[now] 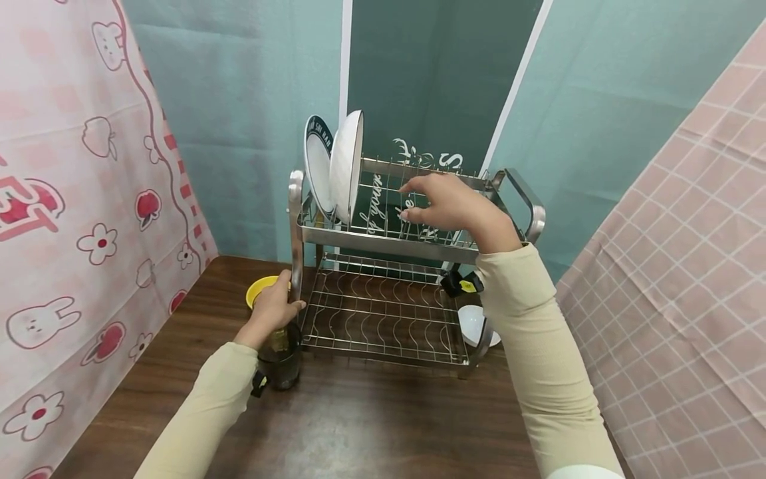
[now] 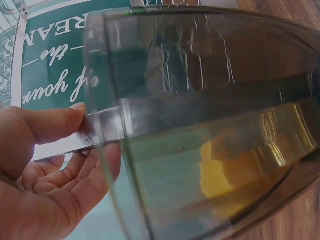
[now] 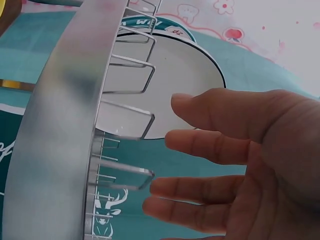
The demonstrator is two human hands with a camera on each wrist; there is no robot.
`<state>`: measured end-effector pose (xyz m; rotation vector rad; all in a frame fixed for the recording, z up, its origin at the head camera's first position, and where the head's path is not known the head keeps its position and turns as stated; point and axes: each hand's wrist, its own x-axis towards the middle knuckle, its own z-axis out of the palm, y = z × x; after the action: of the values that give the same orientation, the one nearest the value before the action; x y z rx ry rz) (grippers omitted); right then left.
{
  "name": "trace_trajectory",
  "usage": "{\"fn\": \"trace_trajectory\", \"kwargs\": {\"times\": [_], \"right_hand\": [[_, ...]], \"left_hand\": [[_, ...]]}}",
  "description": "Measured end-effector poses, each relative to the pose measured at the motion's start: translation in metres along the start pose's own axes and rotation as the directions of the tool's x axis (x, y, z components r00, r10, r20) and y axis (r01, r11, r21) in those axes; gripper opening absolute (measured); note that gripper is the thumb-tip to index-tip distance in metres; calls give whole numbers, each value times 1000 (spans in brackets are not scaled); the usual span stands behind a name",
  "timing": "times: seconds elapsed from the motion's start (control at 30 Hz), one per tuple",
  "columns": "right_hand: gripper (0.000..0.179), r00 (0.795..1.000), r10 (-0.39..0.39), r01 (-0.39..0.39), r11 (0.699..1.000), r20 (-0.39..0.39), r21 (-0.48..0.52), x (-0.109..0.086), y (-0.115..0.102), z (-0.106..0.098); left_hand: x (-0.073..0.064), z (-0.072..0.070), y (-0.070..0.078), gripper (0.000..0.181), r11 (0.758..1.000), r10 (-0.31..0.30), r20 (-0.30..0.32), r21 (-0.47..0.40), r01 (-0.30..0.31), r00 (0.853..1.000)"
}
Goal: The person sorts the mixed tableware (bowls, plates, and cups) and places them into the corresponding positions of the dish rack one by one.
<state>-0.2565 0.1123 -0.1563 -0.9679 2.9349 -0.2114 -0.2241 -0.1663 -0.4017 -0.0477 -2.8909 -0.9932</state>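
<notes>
A two-tier metal dish rack (image 1: pixel 383 246) stands on the wooden table. My left hand (image 1: pixel 274 307) grips its left upright; in the left wrist view, the thumb and fingers (image 2: pixel 50 120) are around the metal bar. My right hand (image 1: pixel 445 203) hovers over the top tier with fingers apart and nothing held. A white dark-rimmed bowl (image 1: pixel 346 166) stands on edge at that tier's left end, beside a plate with a dark green lettered rim (image 1: pixel 317 166). In the right wrist view, my right hand (image 3: pixel 225 160) is near the wire prongs (image 3: pixel 135 117), the white bowl (image 3: pixel 160 75) beyond.
A dark see-through glass (image 1: pixel 282 362) stands below my left wrist, filling much of the left wrist view. Behind the left hand is a yellow dish (image 1: pixel 260 287). A small white bowl (image 1: pixel 474 324) sits at the rack's lower right. Patterned cloths (image 1: pixel 72 199) hang around.
</notes>
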Motion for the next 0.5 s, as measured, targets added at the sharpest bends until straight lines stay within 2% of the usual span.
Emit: {"fn": "trace_trajectory", "kwargs": {"times": [0.17,0.5], "right_hand": [[44,1000,19,-19,1000,-2,14,-8,4,3],[44,1000,0,0,1000,14,28,-20,14,11]], "left_hand": [[0,0,-1,47,1000,8,-6,-6,-8,1000],[0,0,-1,43,1000,17,-13,-4,-17,1000]]}}
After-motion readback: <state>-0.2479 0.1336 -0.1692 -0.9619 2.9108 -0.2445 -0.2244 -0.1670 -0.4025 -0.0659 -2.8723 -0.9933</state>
